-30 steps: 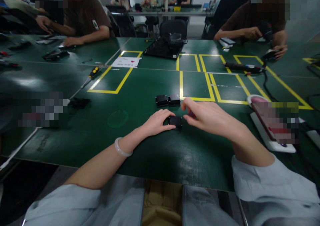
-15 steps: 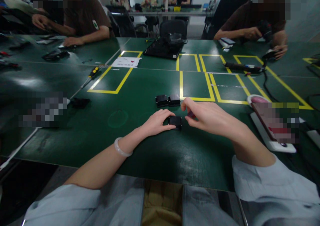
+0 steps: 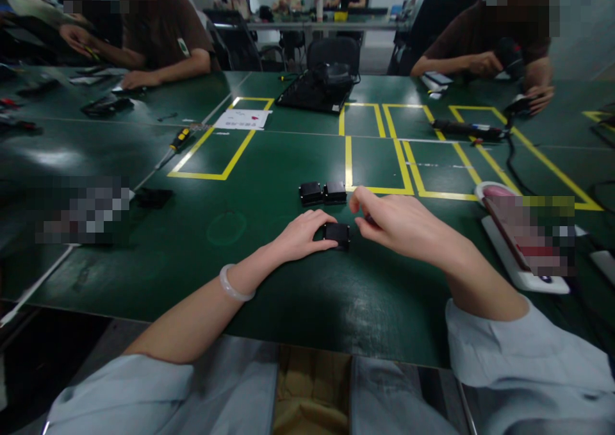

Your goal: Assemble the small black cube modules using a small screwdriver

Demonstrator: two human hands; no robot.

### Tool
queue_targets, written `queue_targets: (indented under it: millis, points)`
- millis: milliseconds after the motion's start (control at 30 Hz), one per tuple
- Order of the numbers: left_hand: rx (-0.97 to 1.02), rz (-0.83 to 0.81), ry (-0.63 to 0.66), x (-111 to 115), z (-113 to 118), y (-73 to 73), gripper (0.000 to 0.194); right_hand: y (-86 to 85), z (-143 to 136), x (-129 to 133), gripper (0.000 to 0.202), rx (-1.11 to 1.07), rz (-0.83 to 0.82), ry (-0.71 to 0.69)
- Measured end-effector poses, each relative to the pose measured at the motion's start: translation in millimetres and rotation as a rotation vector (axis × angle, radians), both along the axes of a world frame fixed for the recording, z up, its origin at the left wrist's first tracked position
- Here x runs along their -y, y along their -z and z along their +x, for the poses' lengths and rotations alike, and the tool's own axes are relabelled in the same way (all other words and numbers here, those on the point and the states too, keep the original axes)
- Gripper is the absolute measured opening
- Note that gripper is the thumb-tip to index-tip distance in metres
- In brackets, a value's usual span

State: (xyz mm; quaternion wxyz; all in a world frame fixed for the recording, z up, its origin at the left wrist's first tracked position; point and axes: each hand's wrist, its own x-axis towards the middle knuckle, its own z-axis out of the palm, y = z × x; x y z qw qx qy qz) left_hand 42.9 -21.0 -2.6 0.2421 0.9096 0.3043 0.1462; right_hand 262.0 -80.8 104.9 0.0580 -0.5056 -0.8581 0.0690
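My left hand (image 3: 305,233) rests low over the green table, its thumb and fingers closed around the left side of a small black rectangular block (image 3: 337,233). Just right of that block hovers my right hand (image 3: 391,220). Its index finger and thumb are bent and apart, with the other fingers curled in shadow behind them; I see nothing held there. Beyond my hands, a black block (image 3: 310,193) and another similar block (image 3: 335,192) sit side by side.
At right, a phone (image 3: 526,233) lies over a white device (image 3: 552,284). Yellow tape outlines (image 3: 379,190) mark the table. A yellow-black screwdriver (image 3: 180,139) and a paper label (image 3: 243,120) lie at left. A black panel (image 3: 307,95) is farther back. Co-workers sit opposite.
My left hand keeps its hold on the black block. My right hand's fingers have shifted very slightly beside it. A co-worker's hand at the far left has moved a little.
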Motion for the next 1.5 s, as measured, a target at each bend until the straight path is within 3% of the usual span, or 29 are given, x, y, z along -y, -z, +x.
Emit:
queue_targets:
  millis: [367,667,900,1000,1200,1500]
  points:
    - [-0.001,-0.001,-0.009,-0.2,0.9,1.3,0.041,2.6,-5.2,0.6,0.020,0.010,0.048,0.031]
    - [0.003,0.003,-0.009,-0.5,-0.8,-0.2,0.039,2.5,0.8,0.2,0.022,-0.042,-0.012,-0.061]
    - [0.008,0.005,-0.003,-1.0,-0.1,1.3,0.039,0.8,-7.2,1.5,0.022,0.025,0.039,0.029]
    - [-0.002,0.007,-0.004,-0.9,0.1,1.2,0.040,1.4,-3.8,0.2,0.015,0.041,0.039,0.014]
    - [0.008,0.011,-0.001,-0.3,-0.1,1.0,0.039,1.8,2.2,0.0,0.021,-0.045,-0.004,-0.051]
    - [0.002,0.004,-0.003,-1.0,-0.1,2.8,0.040,1.6,-4.1,0.8,0.018,0.048,0.043,0.027]
